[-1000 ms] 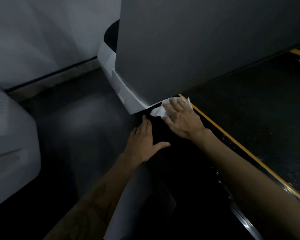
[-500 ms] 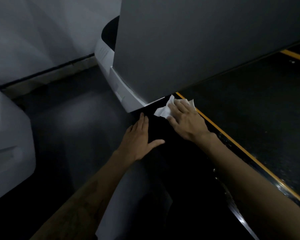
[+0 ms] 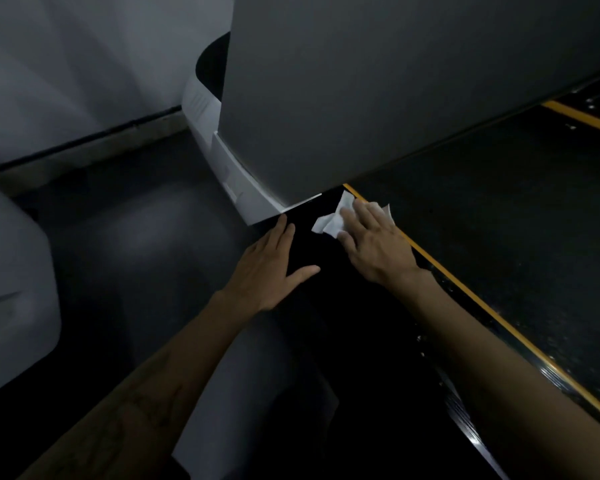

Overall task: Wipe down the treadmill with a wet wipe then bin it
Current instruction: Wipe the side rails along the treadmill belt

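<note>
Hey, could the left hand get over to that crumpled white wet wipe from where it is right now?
Probably yes: the left hand lies flat beside the crumpled white wet wipe, with only bare black surface between; the right hand presses on it, though.

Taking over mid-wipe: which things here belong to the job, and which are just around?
Job: wet wipe under right hand; left hand flat on black side rail; treadmill belt.
Around: white machine at left; wall.

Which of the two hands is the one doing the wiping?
The right hand. Its flat fingers press the crumpled white wet wipe onto the treadmill's black side rail beside the yellow stripe. The left hand holds nothing, lying flat on the rail's outer edge.
</note>
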Action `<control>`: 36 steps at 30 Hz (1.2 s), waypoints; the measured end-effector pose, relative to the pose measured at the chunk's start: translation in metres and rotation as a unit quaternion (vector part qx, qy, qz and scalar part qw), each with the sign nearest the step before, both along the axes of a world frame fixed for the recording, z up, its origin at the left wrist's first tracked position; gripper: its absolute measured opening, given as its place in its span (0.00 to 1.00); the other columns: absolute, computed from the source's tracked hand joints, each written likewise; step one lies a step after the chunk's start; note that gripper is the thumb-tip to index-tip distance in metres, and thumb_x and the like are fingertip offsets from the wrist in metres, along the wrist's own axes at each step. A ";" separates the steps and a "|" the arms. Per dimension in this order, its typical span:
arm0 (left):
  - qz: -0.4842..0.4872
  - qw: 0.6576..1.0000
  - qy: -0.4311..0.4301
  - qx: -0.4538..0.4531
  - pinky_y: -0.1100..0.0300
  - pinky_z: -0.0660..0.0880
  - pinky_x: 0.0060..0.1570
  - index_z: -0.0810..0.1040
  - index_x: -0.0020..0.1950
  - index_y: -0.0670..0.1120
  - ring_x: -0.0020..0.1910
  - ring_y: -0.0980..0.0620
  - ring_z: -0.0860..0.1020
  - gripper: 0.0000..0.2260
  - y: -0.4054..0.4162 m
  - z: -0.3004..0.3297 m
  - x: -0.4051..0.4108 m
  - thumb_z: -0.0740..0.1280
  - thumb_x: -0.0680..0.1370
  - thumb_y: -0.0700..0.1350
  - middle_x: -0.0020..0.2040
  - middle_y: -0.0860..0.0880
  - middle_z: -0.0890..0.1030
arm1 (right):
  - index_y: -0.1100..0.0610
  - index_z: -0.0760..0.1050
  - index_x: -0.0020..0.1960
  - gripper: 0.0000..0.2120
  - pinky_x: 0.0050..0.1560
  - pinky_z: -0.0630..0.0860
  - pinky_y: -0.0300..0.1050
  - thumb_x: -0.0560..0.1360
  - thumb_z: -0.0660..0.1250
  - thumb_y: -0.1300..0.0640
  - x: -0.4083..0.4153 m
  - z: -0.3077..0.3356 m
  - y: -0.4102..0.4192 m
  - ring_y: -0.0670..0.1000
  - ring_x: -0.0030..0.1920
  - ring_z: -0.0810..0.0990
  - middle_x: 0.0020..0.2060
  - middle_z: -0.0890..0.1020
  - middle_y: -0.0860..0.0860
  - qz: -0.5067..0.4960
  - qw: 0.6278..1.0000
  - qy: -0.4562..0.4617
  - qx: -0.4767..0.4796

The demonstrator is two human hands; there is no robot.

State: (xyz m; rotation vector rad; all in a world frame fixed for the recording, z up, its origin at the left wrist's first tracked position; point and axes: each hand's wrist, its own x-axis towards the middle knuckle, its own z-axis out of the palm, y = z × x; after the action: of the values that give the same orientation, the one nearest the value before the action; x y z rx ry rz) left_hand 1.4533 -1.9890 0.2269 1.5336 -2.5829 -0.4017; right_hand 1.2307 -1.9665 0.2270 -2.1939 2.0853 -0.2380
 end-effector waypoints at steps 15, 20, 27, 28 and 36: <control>0.004 1.000 0.025 0.013 0.52 0.51 0.79 0.53 0.84 0.46 0.83 0.50 0.47 0.35 -0.001 0.004 -0.004 0.59 0.83 0.63 0.85 0.48 0.48 | 0.60 0.58 0.81 0.45 0.81 0.44 0.58 0.75 0.27 0.40 0.005 -0.017 -0.027 0.60 0.82 0.45 0.82 0.51 0.61 -0.014 0.999 0.005 0.040; -0.016 0.999 0.029 0.020 0.49 0.53 0.79 0.54 0.84 0.47 0.83 0.51 0.47 0.34 -0.002 0.005 -0.005 0.59 0.83 0.63 0.85 0.49 0.48 | 0.58 0.48 0.84 0.30 0.80 0.37 0.48 0.86 0.46 0.44 0.020 0.000 -0.008 0.56 0.83 0.43 0.83 0.49 0.59 -0.023 0.999 -0.040 0.025; -0.017 0.999 0.035 0.023 0.49 0.54 0.80 0.57 0.83 0.45 0.83 0.49 0.48 0.33 -0.005 0.006 -0.008 0.59 0.84 0.61 0.85 0.47 0.51 | 0.59 0.48 0.84 0.31 0.82 0.41 0.49 0.87 0.47 0.43 0.007 -0.002 -0.002 0.54 0.83 0.44 0.83 0.49 0.58 -0.059 0.996 -0.045 0.040; -0.016 0.999 0.036 0.023 0.49 0.54 0.79 0.57 0.83 0.45 0.83 0.49 0.48 0.32 -0.004 0.007 -0.008 0.59 0.84 0.60 0.85 0.47 0.51 | 0.61 0.48 0.83 0.31 0.82 0.40 0.50 0.87 0.47 0.44 0.013 -0.001 -0.010 0.55 0.83 0.45 0.83 0.49 0.59 -0.068 0.996 -0.042 0.036; -0.020 0.999 0.025 0.025 0.48 0.54 0.79 0.56 0.83 0.44 0.83 0.47 0.48 0.33 -0.006 0.006 -0.009 0.59 0.84 0.60 0.85 0.45 0.50 | 0.55 0.47 0.84 0.33 0.81 0.38 0.47 0.85 0.46 0.39 0.008 -0.004 0.020 0.51 0.83 0.42 0.83 0.48 0.54 -0.030 0.998 -0.043 0.038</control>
State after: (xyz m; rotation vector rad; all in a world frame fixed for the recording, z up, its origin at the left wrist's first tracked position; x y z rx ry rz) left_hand 1.4448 -1.9950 0.2329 1.4681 -2.5883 -0.5052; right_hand 1.2386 -1.9463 0.2230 -2.0441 2.0793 -0.2504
